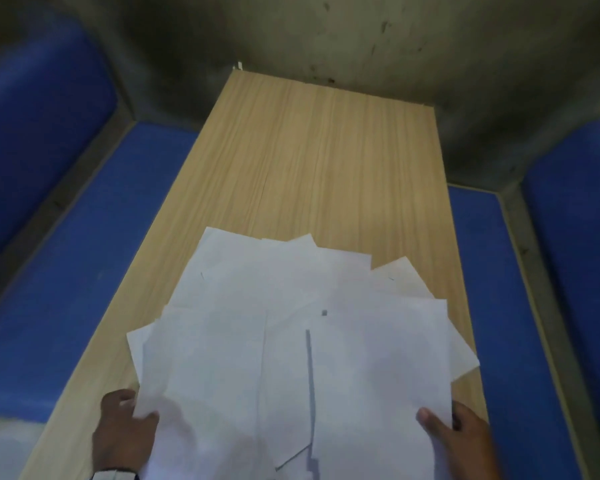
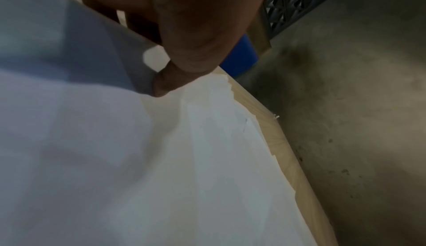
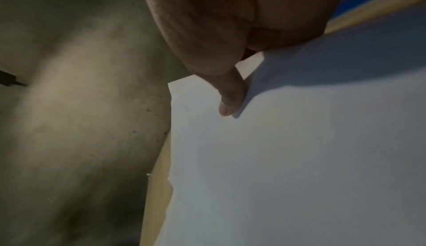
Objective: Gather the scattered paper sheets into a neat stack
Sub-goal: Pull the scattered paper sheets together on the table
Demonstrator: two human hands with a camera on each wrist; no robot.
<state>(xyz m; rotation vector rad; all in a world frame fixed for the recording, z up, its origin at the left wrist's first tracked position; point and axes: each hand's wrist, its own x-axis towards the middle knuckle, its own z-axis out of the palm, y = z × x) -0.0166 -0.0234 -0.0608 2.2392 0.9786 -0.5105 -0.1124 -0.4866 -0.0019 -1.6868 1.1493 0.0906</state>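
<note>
Several white paper sheets [image 1: 284, 341] lie fanned and overlapping on the near half of a light wooden table [image 1: 312, 161]. My left hand [image 1: 125, 424] grips the pile's near left edge, thumb on top and fingers beneath. At the near right edge my right hand [image 1: 458, 434] does the same, its thumb lying on the top sheet. The left wrist view shows the left hand [image 2: 170, 71] pinching a lifted sheet [image 2: 76, 122] above the others. In the right wrist view the right hand [image 3: 228, 89] has its thumb on the paper [image 3: 299, 149].
Blue padded seats flank the table, one on the left [image 1: 84, 254] and one on the right [image 1: 489, 289]. A stained concrete wall [image 1: 361, 39] stands just behind the table's far edge. The far half of the tabletop is bare wood.
</note>
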